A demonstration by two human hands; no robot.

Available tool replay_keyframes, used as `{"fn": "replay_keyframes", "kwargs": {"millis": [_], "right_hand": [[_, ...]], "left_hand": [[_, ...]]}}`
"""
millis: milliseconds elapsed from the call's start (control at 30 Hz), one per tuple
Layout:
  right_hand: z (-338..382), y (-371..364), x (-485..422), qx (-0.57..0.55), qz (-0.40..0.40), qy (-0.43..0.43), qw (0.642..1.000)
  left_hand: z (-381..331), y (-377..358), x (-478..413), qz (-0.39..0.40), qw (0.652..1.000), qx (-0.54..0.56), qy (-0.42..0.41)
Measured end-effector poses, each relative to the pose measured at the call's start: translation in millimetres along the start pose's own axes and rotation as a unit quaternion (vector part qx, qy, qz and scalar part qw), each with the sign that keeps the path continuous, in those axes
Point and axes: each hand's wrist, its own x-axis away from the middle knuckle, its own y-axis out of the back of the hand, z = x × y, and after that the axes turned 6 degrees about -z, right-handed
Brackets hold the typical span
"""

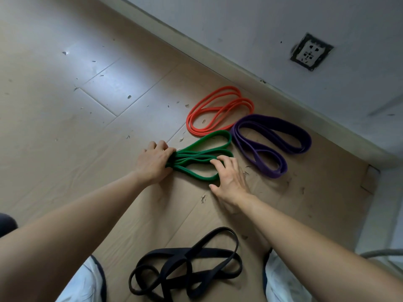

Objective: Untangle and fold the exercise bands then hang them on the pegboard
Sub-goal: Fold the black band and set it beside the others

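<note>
While the left hand [156, 161] clenches the gathered end of the green band [202, 139] against the floor [87, 105], apparently pinning the folds so they cannot spring apart, the right hand [229, 175] lies loose and spread, its fingertips [213, 161] resting on the free loops as if to even them up. Just beyond, the orange band [192, 127] and purple band [268, 172] lie folded side by side near the wall [283, 29], seemingly parked until hanging. Nearest the person, the black band [174, 251] sprawls tangled, probably next; no pegboard is in view.
</note>
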Motion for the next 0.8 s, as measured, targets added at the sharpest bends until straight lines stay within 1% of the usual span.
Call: {"fn": "replay_keyframes", "kwargs": {"millis": [67, 133, 233, 300, 367, 500, 567, 667, 733, 800], "right_hand": [[-4, 1, 1, 0.008, 0.009, 0.004, 1.0], [-8, 4, 1, 0.015, 0.011, 0.006, 1.0], [-15, 9, 4, 0.021, 0.032, 0.001, 0.999], [-16, 12, 10, 0.024, 0.041, -0.005, 0.999], [-16, 17, 16, 0.021, 0.036, 0.0, 0.999], [-18, 31, 33, 0.036, 0.047, 0.042, 0.997], [-18, 34, 47, 0.045, 0.063, 0.058, 0.995], [-13, 33, 73, 0.038, 0.094, 0.082, 0.991], [-5, 34, 87, 0.036, 0.118, 0.104, 0.987], [6, 32, 100, 0.031, 0.143, 0.122, 0.982]], "left_hand": [[-2, 1, -2, 0.001, 1.0, -0.014, -0.009], [-5, 1, -1, -0.008, 1.0, -0.022, 0.009], [-10, -3, 3, -0.013, 0.999, -0.03, 0.04], [-12, -5, 11, -0.004, 0.998, -0.013, 0.055], [-11, -5, 22, -0.013, 0.998, -0.006, 0.056], [-9, -3, 51, -0.038, 0.997, 0.034, 0.052], [-9, -5, 72, -0.056, 0.995, 0.069, 0.04], [-10, -8, 105, -0.057, 0.993, 0.098, -0.013], [-14, -9, 125, -0.031, 0.991, 0.126, -0.046], [-19, -6, 144, 0.036, 0.986, 0.151, -0.069]]}}
